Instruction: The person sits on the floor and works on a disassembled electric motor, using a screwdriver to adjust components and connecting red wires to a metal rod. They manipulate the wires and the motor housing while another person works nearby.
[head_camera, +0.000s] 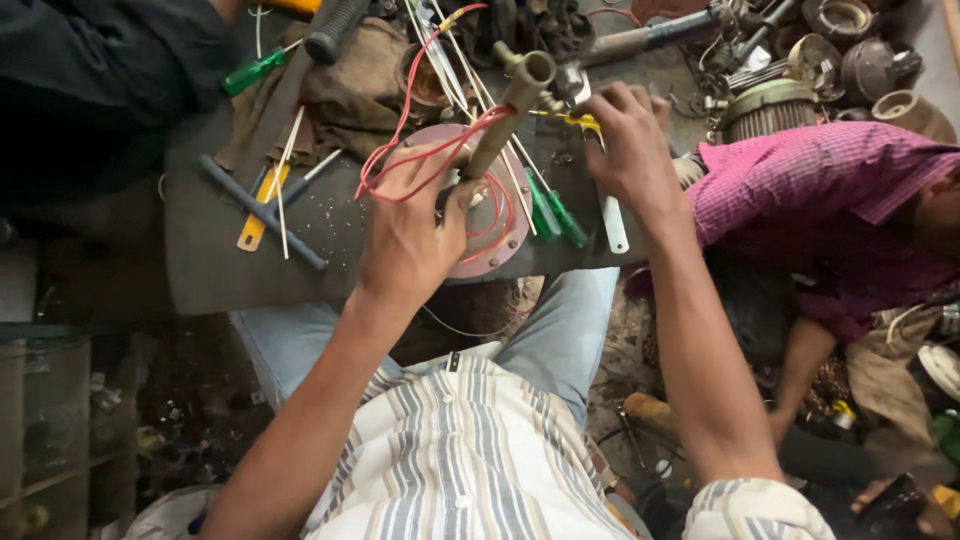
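Note:
My left hand (410, 235) grips a round pinkish metal part (500, 245) with a brass-coloured shaft (510, 115) rising from its middle. Red wires (420, 150) loop over the part and across my fingers. My right hand (625, 150) reaches over the bench just right of the shaft, fingers curled near a yellow-handled tool (580, 120); what it holds is hidden. Two green screwdrivers (555, 215) lie between my hands, beside a white strip (613, 225).
A dark bench (220, 255) carries a grey wrench (262, 212), a yellow tool (255, 215), a green screwdriver (255, 70), a brown rag (345, 100) and white wires. Motor housings (770, 105) pile at the back right. A person in a pink checked shirt (810, 195) crouches on the right.

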